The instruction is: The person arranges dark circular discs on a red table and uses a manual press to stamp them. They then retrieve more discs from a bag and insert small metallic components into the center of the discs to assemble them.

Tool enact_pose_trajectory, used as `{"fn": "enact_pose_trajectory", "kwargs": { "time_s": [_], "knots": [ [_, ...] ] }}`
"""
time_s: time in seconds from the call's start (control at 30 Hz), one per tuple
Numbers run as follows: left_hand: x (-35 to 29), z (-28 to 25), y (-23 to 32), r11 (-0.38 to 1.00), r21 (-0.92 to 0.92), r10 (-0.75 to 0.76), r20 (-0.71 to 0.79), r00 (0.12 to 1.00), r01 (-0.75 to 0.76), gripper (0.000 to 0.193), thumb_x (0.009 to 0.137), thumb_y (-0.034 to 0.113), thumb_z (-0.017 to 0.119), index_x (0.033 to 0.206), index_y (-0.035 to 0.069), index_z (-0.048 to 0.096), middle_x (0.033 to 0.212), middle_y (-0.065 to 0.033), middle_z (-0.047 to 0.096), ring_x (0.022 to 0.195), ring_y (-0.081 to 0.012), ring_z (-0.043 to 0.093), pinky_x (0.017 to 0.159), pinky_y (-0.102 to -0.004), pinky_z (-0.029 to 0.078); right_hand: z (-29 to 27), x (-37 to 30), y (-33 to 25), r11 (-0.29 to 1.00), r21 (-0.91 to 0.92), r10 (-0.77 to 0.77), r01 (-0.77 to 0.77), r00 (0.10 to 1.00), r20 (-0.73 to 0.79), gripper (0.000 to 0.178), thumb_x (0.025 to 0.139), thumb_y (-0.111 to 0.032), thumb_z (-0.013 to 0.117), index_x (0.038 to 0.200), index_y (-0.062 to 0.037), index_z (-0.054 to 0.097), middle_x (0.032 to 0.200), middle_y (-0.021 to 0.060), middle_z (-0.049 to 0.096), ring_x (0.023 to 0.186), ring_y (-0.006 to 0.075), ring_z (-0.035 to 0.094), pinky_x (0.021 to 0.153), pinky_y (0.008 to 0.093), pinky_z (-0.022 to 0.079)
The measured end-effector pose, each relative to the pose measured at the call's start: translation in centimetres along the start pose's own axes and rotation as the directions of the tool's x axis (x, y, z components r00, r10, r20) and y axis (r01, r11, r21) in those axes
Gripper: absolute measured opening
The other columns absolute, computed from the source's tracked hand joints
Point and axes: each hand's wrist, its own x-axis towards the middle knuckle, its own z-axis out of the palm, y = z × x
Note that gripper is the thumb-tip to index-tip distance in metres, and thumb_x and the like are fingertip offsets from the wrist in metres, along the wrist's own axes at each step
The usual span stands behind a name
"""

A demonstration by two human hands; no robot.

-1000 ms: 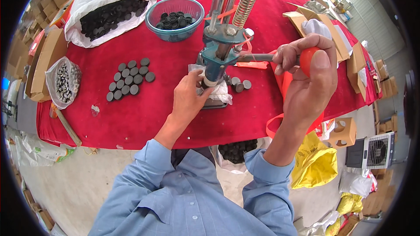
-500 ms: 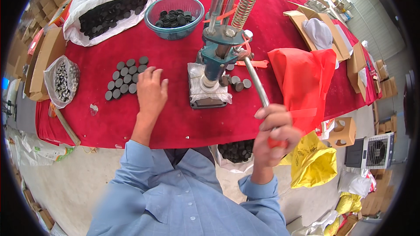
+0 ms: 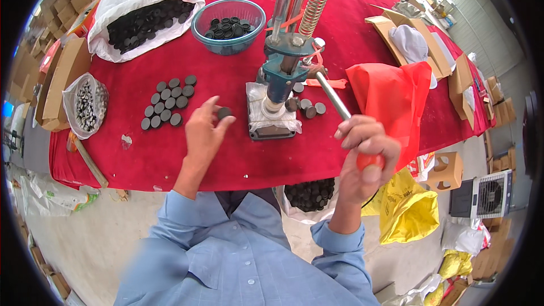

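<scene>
A small black round disc [image 3: 224,112] sits between the thumb and fingertips of the left hand [image 3: 203,135], which pinches it above the table, between a grid of flat black discs [image 3: 170,103] and a dark teal metal press [image 3: 279,88]. The right hand [image 3: 362,150] is clenched around the red ball knob [image 3: 370,161] of a silver steel lever [image 3: 334,97] that slants out of the press. Clear plastic wrapping covers the press's dark base [image 3: 273,133], and a few more discs lie loose just to the right of it.

Beyond the grid, a translucent blue-tinted plastic bowl [image 3: 228,49] holds a layer of black caps. Beside it, a white woven sack [image 3: 104,28] with red printing lies with its mouth open, full of similar black pieces. At the left, a clear plastic bag [image 3: 101,127] stands open around many tiny silver and dark parts, next to an open brown cardboard box [image 3: 72,73]. Another white sack [image 3: 303,215], below the table edge, is filled with black round pieces. On the right lies a bright red fabric bag [image 3: 391,99].

A deep red cloth [image 3: 147,164] covers the table, with a wooden handle [image 3: 92,163] near its left edge. On the pale floor [image 3: 107,232] around it are a crumpled yellow bag [image 3: 403,221] and a boxy fan unit [image 3: 488,195].
</scene>
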Motion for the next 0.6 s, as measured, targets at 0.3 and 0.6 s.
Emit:
{"fn": "enact_pose_trajectory", "kwargs": {
  "time_s": [0.3, 0.6],
  "knots": [
    [2.0, 6.2, 5.9, 0.969, -0.185, 0.174, 0.043, 0.984, -0.163, 0.077, 0.077, 0.019, 0.093, 0.140, 0.001, 0.052, 0.098, -0.0164, 0.071, 0.091, -0.0344, 0.071, 0.077, -0.0454, 0.057, 1.5, 9.1, -0.3, 0.975, 0.068, 0.216, -0.212, 0.975, -0.045, 0.038, 0.105, -0.035, 0.055, 0.108, 0.0023, 0.058, 0.082, 0.0111, 0.063, 0.073, 0.0173, 0.064, 0.063, 0.0311, 0.057],
    [1.6, 4.8, 5.3, 0.975, -0.099, 0.197, -0.027, 0.980, -0.198, 0.054, 0.081, 0.018, 0.089, 0.127, 0.003, 0.065, 0.110, -0.0146, 0.072, 0.104, -0.0350, 0.068, 0.088, -0.0451, 0.056, 1.0, 5.4, -0.2, 0.994, 0.077, 0.083, -0.082, 0.996, -0.020, 0.043, 0.104, -0.043, 0.058, 0.103, -0.0010, 0.050, 0.078, 0.0124, 0.056, 0.071, 0.0242, 0.059, 0.068, 0.0391, 0.055]
  ]
}}
